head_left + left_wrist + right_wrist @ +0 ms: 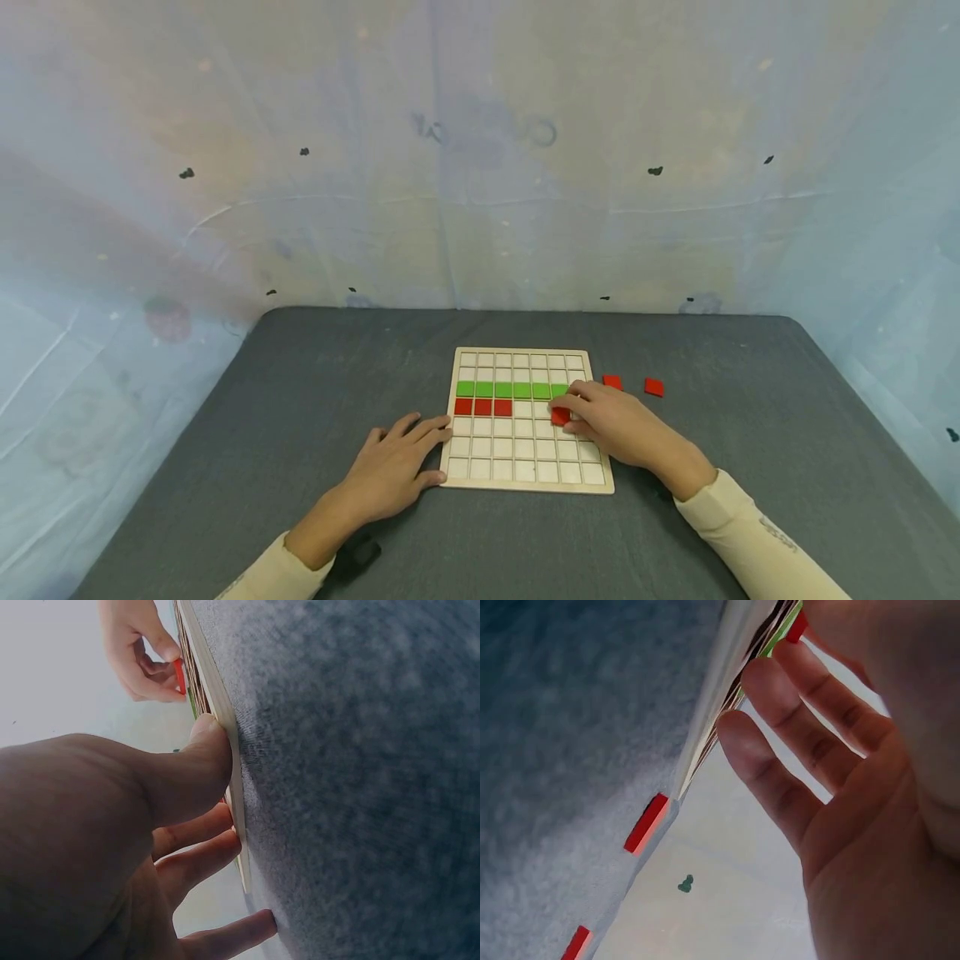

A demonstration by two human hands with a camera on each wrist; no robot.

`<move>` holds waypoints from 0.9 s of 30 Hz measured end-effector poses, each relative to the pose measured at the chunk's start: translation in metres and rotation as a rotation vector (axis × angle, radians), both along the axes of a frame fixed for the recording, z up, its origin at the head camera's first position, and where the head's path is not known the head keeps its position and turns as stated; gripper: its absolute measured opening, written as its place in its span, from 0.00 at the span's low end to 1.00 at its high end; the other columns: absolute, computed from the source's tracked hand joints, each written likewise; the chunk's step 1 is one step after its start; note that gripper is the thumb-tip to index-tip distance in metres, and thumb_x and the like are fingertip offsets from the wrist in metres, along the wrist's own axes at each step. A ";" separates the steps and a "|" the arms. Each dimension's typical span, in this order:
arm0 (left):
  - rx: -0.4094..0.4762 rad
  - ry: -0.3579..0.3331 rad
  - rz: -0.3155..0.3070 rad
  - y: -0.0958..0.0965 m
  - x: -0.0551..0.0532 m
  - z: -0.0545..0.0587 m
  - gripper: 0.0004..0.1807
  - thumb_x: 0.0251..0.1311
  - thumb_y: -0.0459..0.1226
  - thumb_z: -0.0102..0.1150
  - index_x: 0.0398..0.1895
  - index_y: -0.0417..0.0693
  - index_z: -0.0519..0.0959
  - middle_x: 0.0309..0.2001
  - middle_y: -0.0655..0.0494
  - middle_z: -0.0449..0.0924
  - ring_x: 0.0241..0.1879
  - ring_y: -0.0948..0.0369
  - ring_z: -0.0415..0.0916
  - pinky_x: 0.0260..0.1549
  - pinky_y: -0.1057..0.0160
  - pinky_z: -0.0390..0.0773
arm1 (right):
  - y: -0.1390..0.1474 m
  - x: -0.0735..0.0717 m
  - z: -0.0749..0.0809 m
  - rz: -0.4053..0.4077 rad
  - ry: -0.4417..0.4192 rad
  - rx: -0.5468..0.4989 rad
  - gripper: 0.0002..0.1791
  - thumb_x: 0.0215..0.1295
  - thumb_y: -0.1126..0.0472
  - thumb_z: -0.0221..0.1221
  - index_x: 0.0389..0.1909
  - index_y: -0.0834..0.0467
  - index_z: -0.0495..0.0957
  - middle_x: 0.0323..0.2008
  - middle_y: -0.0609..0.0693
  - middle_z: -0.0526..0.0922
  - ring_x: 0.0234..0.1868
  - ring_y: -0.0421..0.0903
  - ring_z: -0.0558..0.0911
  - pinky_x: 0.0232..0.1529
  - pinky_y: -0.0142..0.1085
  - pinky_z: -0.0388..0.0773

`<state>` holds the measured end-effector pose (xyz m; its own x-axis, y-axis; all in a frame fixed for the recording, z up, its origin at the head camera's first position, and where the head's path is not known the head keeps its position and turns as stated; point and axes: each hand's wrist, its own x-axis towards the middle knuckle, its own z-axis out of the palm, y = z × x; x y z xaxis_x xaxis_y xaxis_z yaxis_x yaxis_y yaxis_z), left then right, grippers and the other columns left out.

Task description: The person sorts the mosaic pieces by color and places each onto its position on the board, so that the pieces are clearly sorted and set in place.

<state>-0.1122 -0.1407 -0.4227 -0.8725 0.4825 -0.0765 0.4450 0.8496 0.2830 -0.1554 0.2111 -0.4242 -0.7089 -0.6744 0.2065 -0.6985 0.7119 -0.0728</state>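
Observation:
A pale wooden grid board (525, 471) lies on the dark cloth-covered table. One of its rows bears several green tiles (522, 390), and the row below has three red tiles (483, 407) at its left end. Between thumb and fingertips my right hand (618, 421) pinches a red square tile (560, 416) over the right part of that row. My left hand (390, 471) rests at the board's left edge; in the left wrist view its thumb (199, 761) and two fingers touch the board's side, fingers fairly straight.
Two loose red tiles, one nearer the board (612, 382) and one farther right (654, 387), lie on the table (337, 358) beyond my right hand. A pale printed sheet (480, 208) hangs behind and along both sides of the table.

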 end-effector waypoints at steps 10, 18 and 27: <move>-0.010 0.009 -0.006 0.000 -0.001 -0.002 0.32 0.64 0.53 0.61 0.71 0.61 0.69 0.75 0.63 0.62 0.74 0.47 0.59 0.57 0.35 0.66 | -0.007 -0.004 0.005 -0.012 -0.055 0.006 0.20 0.67 0.51 0.65 0.58 0.49 0.79 0.46 0.43 0.79 0.41 0.38 0.76 0.41 0.34 0.79; -0.015 0.007 -0.013 -0.001 -0.001 -0.003 0.32 0.64 0.53 0.61 0.72 0.61 0.69 0.76 0.63 0.61 0.74 0.47 0.59 0.57 0.35 0.66 | -0.010 -0.008 0.010 -0.004 -0.095 -0.050 0.20 0.67 0.51 0.64 0.58 0.49 0.79 0.46 0.43 0.79 0.42 0.37 0.76 0.43 0.34 0.78; -0.019 0.013 -0.012 -0.001 -0.001 -0.002 0.32 0.64 0.53 0.61 0.72 0.60 0.69 0.76 0.62 0.61 0.74 0.47 0.59 0.57 0.35 0.66 | -0.021 -0.014 0.014 0.014 -0.107 -0.078 0.19 0.67 0.52 0.64 0.57 0.49 0.79 0.46 0.43 0.79 0.41 0.38 0.77 0.41 0.34 0.79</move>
<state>-0.1134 -0.1418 -0.4249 -0.8675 0.4919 -0.0742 0.4591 0.8491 0.2614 -0.1691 0.1901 -0.4104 -0.7205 -0.6691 0.1822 -0.6934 0.6916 -0.2021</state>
